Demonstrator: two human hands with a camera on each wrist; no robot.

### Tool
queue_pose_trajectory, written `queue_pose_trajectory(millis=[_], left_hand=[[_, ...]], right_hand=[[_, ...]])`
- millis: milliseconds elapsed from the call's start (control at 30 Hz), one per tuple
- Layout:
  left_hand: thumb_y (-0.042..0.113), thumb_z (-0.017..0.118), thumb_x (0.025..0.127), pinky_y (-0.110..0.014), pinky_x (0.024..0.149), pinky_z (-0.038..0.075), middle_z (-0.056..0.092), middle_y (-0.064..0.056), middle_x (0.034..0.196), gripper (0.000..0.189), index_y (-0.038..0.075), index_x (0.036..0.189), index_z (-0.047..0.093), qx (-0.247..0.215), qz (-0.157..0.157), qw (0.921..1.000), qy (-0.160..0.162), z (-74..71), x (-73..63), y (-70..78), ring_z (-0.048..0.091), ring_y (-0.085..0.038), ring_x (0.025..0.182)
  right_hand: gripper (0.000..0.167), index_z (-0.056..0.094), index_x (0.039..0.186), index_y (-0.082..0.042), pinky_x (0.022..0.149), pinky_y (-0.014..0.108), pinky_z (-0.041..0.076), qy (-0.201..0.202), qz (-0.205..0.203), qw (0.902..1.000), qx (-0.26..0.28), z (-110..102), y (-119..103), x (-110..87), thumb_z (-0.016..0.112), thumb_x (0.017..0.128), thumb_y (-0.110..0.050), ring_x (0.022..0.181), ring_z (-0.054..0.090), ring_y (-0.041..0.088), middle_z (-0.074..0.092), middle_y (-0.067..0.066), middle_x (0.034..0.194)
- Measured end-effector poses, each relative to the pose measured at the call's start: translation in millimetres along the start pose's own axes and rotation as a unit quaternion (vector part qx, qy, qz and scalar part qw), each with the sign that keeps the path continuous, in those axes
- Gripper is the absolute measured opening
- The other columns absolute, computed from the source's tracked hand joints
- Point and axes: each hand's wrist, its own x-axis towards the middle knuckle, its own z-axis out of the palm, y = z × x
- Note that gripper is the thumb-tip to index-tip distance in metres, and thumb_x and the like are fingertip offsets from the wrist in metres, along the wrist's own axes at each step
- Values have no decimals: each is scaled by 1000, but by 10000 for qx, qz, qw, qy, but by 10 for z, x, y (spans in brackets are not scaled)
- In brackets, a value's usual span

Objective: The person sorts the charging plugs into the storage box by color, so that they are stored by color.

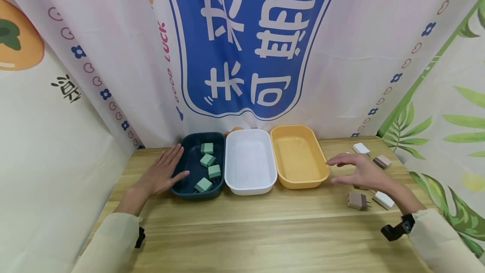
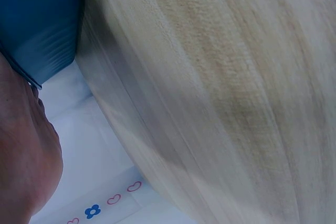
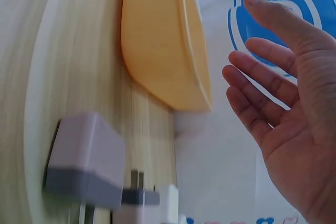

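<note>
My left hand rests with straight fingers on the left rim of the dark blue tray, its thumb over the edge. Several green plug adapters lie in that tray. At the right, my right hand hovers beside the yellow tray, thumb and fingers spread apart with nothing between them. In the right wrist view the palm and relaxed fingers show, level with the yellow tray's rim. Below that hand lie a brown plug adapter and a white one.
Between the two coloured trays stands a white tray. Another white adapter and a brown one lie at the table's back right. A printed curtain hangs right behind the wooden table.
</note>
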Motion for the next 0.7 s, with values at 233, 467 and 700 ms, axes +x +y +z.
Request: queue_pose_trajectory(millis=[233, 467, 700], left_hand=[[62, 46, 107, -63, 130, 8, 6, -20, 177, 92, 1, 169, 14, -5, 12, 10000, 6, -10, 0, -1, 7, -41, 163], [62, 46, 107, -63, 130, 7, 5, -19, 178, 93, 2, 170, 12, -10, -12, 10000, -30, -6, -1, -2, 6, -40, 164], [61, 47, 107, -63, 130, 8, 6, -20, 178, 92, 0, 169, 14, 75, 16, 10000, 41, 5, 2, -11, 9, -42, 163]], right_hand=[[41, 80, 116, -15, 80, 31, 63, 112, 61, 9996, -245, -47, 125, -172, 95, 78, -14, 98, 71, 9, 79, 2, 115], [42, 80, 116, -13, 78, 33, 63, 81, 230, 9995, -189, -65, 214, -344, 96, 77, -16, 98, 72, 6, 79, 7, 115], [45, 80, 115, -10, 80, 29, 61, -76, 250, 9991, -342, -76, 297, -494, 97, 75, -21, 98, 73, 10, 80, 3, 112]])
